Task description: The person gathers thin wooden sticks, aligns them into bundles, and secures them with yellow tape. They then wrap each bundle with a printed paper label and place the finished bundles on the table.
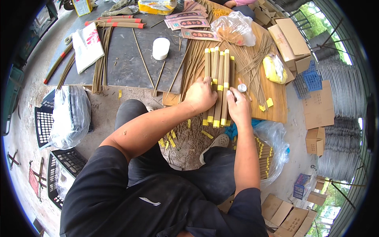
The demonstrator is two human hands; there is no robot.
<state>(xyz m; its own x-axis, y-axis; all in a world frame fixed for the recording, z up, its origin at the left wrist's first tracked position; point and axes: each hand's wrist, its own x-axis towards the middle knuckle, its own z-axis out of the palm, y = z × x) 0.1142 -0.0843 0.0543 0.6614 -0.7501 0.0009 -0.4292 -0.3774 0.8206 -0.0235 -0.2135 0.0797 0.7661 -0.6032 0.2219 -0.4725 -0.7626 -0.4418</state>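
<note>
A row of brown incense-stick bundles (219,67) with yellow bands at both ends lies side by side on a wooden board (276,106). My left hand (200,94) presses down on the left bundles of the row, fingers curled over them. My right hand (238,106) rests on the right edge of the row, fingers closed against the outer bundle. The near yellow ends (215,121) stick out past the board's edge, between my two wrists.
Loose incense sticks (252,65) fan over the board. A white roll (160,48), a yellow bag (274,69), a clear plastic bag (235,27) and printed paper labels (187,19) lie beyond. A plastic bag of banded bundles (268,152) sits by my right knee. Cardboard boxes (290,39) stand right.
</note>
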